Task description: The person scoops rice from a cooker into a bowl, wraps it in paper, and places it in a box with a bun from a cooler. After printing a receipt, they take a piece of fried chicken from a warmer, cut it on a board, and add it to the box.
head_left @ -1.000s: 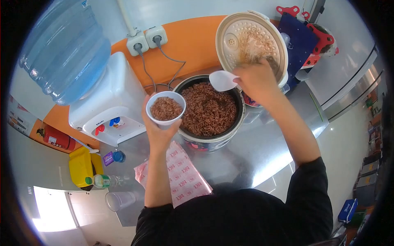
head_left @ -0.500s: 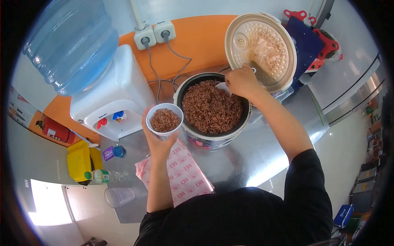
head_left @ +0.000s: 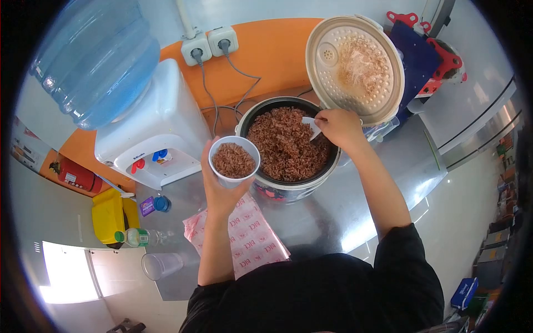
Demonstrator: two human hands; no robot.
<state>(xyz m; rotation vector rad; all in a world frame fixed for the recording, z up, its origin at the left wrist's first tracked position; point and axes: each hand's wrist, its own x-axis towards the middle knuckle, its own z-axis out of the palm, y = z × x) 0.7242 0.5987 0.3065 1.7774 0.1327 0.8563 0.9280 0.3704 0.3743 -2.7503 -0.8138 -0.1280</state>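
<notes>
A white cup (head_left: 235,176) partly filled with cooked brown rice is in my left hand (head_left: 221,195), fingers wrapped round it, beside the pot's left rim. My right hand (head_left: 340,129) grips a white rice paddle (head_left: 312,125) over the right part of the rice cooker (head_left: 292,194). The paddle's blade dips into the brown rice (head_left: 286,147) that fills much of the dark inner pot. The cooker's lid (head_left: 355,72) stands raised behind my right hand, with rice residue on its inner face.
Pink printed paper sheets (head_left: 250,238) lie below my left forearm. A water dispenser (head_left: 161,133) stands at left, near a plastic bottle (head_left: 139,237), a clear cup (head_left: 161,266) and a yellow container (head_left: 108,213). Cords run from wall sockets (head_left: 210,44) behind the cooker.
My left hand has brought the cup right, closer to the pot. My right hand has shifted right and slightly down, and more of the paddle shows above the rice.
</notes>
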